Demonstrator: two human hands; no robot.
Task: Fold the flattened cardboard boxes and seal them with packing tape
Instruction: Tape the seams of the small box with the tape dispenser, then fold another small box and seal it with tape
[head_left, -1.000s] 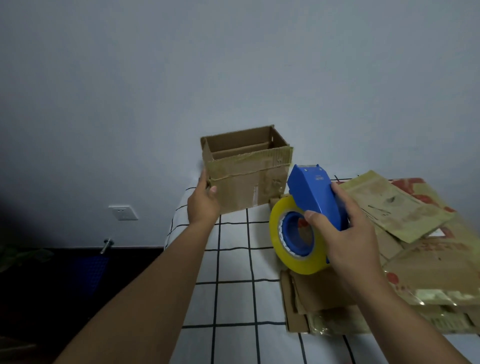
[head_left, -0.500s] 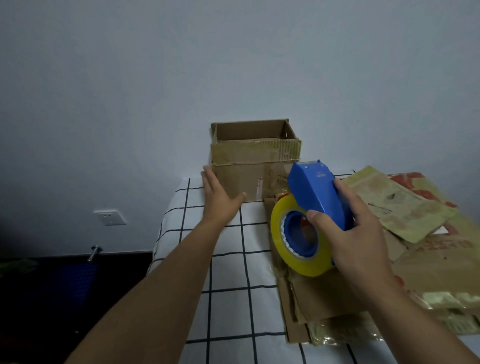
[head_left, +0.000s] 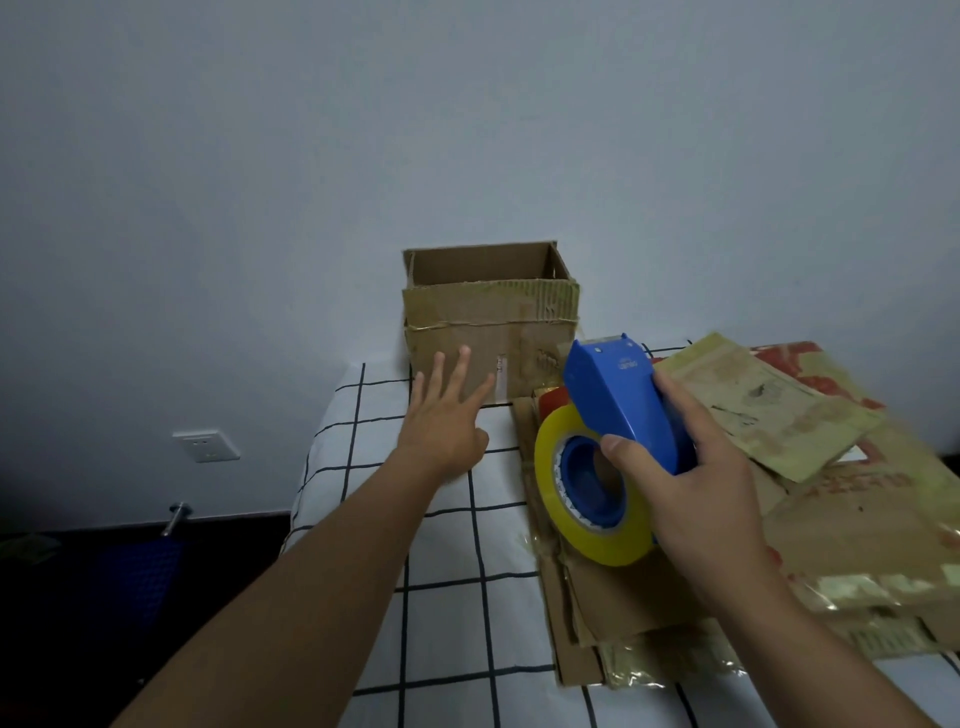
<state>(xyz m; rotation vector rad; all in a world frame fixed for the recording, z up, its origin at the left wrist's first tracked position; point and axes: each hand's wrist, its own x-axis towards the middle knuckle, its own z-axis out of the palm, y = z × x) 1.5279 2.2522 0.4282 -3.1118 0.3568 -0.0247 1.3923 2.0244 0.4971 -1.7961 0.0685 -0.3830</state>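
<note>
At nine o'clock a wall socket (head_left: 206, 446) sits on the grey wall. The left hand (head_left: 441, 415) reaches toward twelve with fingers spread straight, holding nothing, just before the open cardboard box (head_left: 491, 332) standing upright at the table's (head_left: 457, 540) far edge. At three o'clock the right hand (head_left: 691, 483) grips the blue tape dispenser (head_left: 623, 405) with its yellow roll, above the flattened boxes (head_left: 841, 499).
</note>
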